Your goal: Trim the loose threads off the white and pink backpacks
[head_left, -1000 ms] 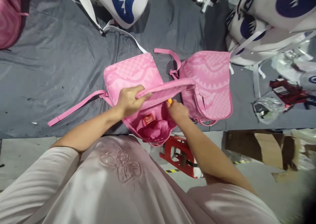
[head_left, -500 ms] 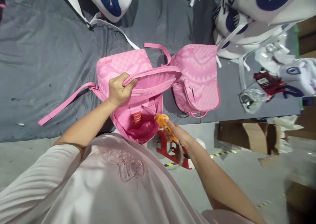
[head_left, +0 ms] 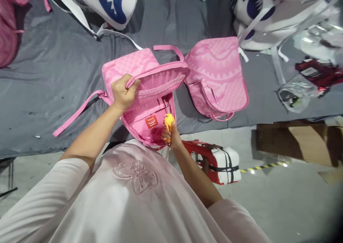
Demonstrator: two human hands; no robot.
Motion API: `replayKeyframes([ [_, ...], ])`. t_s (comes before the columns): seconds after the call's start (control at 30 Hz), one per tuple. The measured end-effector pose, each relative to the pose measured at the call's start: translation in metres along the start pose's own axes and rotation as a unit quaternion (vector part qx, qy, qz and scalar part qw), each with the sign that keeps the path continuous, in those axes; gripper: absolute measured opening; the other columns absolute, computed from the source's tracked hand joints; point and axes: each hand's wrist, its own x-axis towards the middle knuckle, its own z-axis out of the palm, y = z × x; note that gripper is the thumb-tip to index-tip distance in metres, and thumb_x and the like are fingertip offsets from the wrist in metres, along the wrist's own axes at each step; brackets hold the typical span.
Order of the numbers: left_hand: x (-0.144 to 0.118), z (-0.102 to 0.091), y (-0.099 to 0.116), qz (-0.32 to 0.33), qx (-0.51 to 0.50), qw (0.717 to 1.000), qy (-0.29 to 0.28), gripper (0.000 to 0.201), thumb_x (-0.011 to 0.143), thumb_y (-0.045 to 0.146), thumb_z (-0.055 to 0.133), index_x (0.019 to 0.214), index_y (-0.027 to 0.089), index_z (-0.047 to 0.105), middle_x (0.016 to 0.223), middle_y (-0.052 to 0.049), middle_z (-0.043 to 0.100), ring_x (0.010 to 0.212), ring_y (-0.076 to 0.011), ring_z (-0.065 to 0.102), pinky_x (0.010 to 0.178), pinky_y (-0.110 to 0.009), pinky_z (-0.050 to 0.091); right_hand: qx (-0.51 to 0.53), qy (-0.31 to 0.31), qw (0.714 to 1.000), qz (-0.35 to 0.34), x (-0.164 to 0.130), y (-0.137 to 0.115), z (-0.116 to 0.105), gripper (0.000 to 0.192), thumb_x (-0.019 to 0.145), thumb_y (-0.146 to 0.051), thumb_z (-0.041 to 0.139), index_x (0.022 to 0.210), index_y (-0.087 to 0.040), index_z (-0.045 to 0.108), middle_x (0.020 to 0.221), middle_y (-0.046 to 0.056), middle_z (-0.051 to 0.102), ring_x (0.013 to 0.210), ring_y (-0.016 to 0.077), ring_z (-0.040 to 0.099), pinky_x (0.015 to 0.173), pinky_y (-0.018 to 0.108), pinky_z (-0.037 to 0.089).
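Observation:
An open pink backpack (head_left: 130,61) lies on the grey cloth in front of me. My left hand (head_left: 123,94) is closed on the edge of its flap, holding it raised. In my right hand (head_left: 173,135) is a yellow and orange air blow gun (head_left: 169,120), its thin metal nozzle pointing into the bag's main compartment. A translucent hose hangs from the handle's lower end. On the pink inner wall sits a red-orange label (head_left: 151,121). Beside the open bag, on the right, lies a second pink backpack (head_left: 219,75).
White and blue bags lie at the top left (head_left: 115,7) and top right (head_left: 257,10). A pink bag (head_left: 6,32) is at the left edge. Clear plastic packaging (head_left: 296,96) lies on the right. Below the table edge are a red and white stool (head_left: 226,164) and a cardboard box (head_left: 292,143).
My right hand has moved left and turned the blow gun more upright, with its nozzle reaching deeper into the compartment. My left hand still holds the flap. The view has shifted.

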Motion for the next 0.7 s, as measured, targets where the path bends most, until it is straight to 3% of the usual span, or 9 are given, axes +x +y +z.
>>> replayKeyframes([
  [0.13,0.0,0.004,-0.002,0.012,-0.018,1.0,0.004,0.044,0.096,0.049,0.053,0.063,0.021,0.044,0.052,0.005,0.038,0.047,-0.0087,0.037,0.05,-0.027,0.028,-0.006,0.059,0.998,0.005,-0.013,0.01,-0.002,0.054,0.088,-0.076,0.042,0.072,-0.025,0.035,0.048,-0.012,0.021,0.037,0.0064,0.019,0.035,0.017,0.029],
  [0.27,-0.002,0.007,0.007,-0.009,-0.032,0.999,-0.02,0.047,0.096,0.055,0.049,0.063,0.021,0.045,0.051,0.005,0.037,0.046,-0.0092,0.036,0.049,-0.027,0.028,-0.023,0.072,0.997,0.027,0.007,0.022,0.021,0.05,0.094,-0.069,0.034,0.07,-0.025,0.034,0.047,-0.009,0.027,0.036,0.0071,0.023,0.032,0.018,0.024],
  [0.43,0.005,0.01,0.006,-0.01,-0.03,0.994,-0.1,0.056,0.093,0.068,0.043,0.061,0.021,0.044,0.053,0.005,0.039,0.046,-0.0096,0.035,0.049,-0.028,0.028,-0.082,0.026,0.996,-0.009,0.051,0.032,0.063,0.043,0.086,-0.063,0.058,0.076,-0.023,0.045,0.043,-0.01,0.032,0.036,0.0083,0.03,0.034,0.02,0.027],
  [0.6,0.024,0.014,-0.025,-0.07,0.025,0.997,-0.006,0.06,0.094,0.071,0.035,0.06,0.022,0.028,0.053,0.005,0.029,0.05,-0.0102,0.031,0.051,-0.029,0.029,-0.097,0.019,0.99,-0.097,0.063,0.047,0.067,0.041,0.073,-0.054,0.073,0.086,-0.025,0.047,0.044,-0.012,0.034,0.038,0.0083,0.033,0.038,0.021,0.033],
  [0.7,0.029,0.024,-0.037,-0.058,0.054,0.997,-0.008,0.061,0.095,0.073,0.031,0.061,0.022,0.025,0.056,0.004,0.027,0.052,-0.0108,0.032,0.053,-0.029,0.03,-0.09,0.017,0.991,-0.097,0.065,0.05,0.059,0.044,0.075,-0.062,0.068,0.085,-0.025,0.045,0.044,-0.012,0.033,0.037,0.0088,0.033,0.036,0.022,0.032],
])
